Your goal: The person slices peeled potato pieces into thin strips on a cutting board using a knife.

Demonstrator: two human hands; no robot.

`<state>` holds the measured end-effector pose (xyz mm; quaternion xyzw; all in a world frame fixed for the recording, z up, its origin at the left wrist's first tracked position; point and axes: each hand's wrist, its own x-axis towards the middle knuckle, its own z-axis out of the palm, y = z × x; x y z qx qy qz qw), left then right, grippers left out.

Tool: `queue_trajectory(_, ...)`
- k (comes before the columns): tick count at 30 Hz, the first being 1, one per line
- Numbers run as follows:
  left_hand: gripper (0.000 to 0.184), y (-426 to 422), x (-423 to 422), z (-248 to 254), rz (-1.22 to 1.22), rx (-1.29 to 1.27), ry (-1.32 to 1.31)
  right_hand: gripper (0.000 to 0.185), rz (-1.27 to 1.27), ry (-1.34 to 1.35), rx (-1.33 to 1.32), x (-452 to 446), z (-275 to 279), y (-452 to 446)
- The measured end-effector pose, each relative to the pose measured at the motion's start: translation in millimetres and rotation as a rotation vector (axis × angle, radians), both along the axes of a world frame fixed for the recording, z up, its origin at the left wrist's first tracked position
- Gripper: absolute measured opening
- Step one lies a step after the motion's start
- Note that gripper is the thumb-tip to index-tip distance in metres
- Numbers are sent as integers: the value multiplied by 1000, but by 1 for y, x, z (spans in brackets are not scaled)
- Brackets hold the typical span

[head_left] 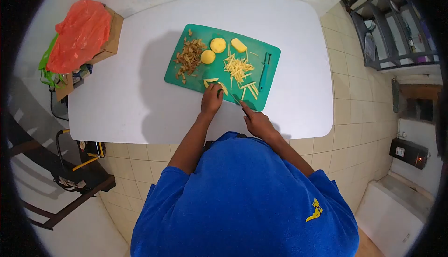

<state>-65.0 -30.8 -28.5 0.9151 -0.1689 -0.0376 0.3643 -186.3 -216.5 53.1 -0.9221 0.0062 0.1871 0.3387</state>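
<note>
My left hand (212,99) is at the front edge of a green cutting board (179,77), its fingers bent onto a potato slice (223,88). Another pale slice (211,80) lies just beyond the fingertips. In my right hand (259,122) is a knife (235,99), its blade pointing toward the left hand. Potato sticks (239,69) are piled at the right of the board, with several looser ones nearer the knife. Behind them lie two peeled potatoes (218,45) and a cut potato piece (239,45). Brown peelings (190,54) are heaped on the left.
A green peeler (265,72) rests along the board's right side. The board is on a white table (303,70) against the wall. A cardboard box (112,35) with a red plastic bag (81,35) occupies the back left corner. A grey rack (392,28) stands beyond the tiled floor.
</note>
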Motion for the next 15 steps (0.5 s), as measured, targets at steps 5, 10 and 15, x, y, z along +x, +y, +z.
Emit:
queue_trajectory(5, 18, -9, 1, 6, -3, -49, 56, 67, 20, 16, -21, -2, -5, -1)
queue_trajectory(10, 19, -12, 0, -1, 15, -119, 100, 69, -19, 2, -11, -3, -10, 2)
queue_trajectory(15, 19, -17, -3, -5, 76, -174, 137, 70, -43, -37, -2, -3, -12, 5)
